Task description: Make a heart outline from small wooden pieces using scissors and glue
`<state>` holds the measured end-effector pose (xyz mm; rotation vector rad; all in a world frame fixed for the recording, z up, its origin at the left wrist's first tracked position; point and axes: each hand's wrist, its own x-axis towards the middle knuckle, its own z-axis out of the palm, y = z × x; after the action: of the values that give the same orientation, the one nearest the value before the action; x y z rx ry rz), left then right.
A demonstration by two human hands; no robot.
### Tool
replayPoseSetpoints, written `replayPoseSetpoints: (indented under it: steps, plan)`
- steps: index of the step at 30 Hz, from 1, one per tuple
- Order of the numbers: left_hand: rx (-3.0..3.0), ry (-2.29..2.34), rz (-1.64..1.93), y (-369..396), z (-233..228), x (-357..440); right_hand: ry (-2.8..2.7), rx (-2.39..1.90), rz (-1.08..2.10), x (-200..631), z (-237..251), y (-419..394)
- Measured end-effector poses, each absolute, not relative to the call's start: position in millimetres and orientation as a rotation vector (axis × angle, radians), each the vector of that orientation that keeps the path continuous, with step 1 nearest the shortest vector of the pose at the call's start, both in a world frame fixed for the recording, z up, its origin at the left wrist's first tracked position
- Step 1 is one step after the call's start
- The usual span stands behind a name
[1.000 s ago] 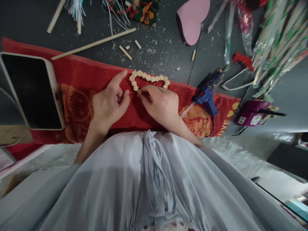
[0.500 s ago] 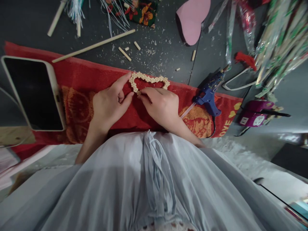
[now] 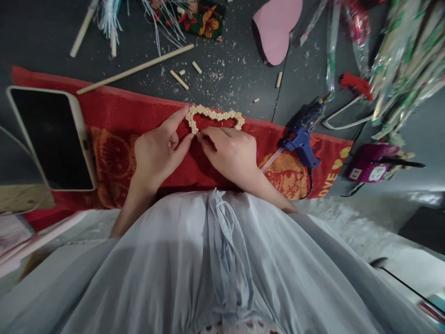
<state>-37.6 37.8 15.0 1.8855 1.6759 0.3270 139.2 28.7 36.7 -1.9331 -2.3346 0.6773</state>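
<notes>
A heart outline made of small cream beads (image 3: 215, 114) lies on a red cloth (image 3: 114, 111). My left hand (image 3: 158, 150) rests on the cloth, its forefinger stretched to the heart's left lobe and its thumb at the left side. My right hand (image 3: 231, 153) covers the heart's lower part, its fingertips pressed on the beads near the lower left, beside my left thumb. The heart's bottom tip is hidden under my right hand.
A blue glue gun (image 3: 302, 137) lies on the cloth's right part. A tablet (image 3: 52, 137) lies at the left. Wooden sticks (image 3: 135, 68), cut bits, a pink heart shape (image 3: 274, 28) and foil-wrapped bundles (image 3: 399, 60) lie on the dark surface beyond. A purple device (image 3: 370, 167) sits at the right.
My left forefinger and thumb have closed in on the heart's left side, until the thumb meets my right fingertips. My right hand has stayed on the beads.
</notes>
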Motion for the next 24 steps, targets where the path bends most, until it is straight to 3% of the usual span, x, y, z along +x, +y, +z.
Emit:
replayPoseSetpoints:
  steps: [24]
  plan:
    - [1.920, 1.648, 0.368, 37.3, 17.0, -40.1, -2.308, -1.926, 0.696, 143.3, 34.7, 25.9]
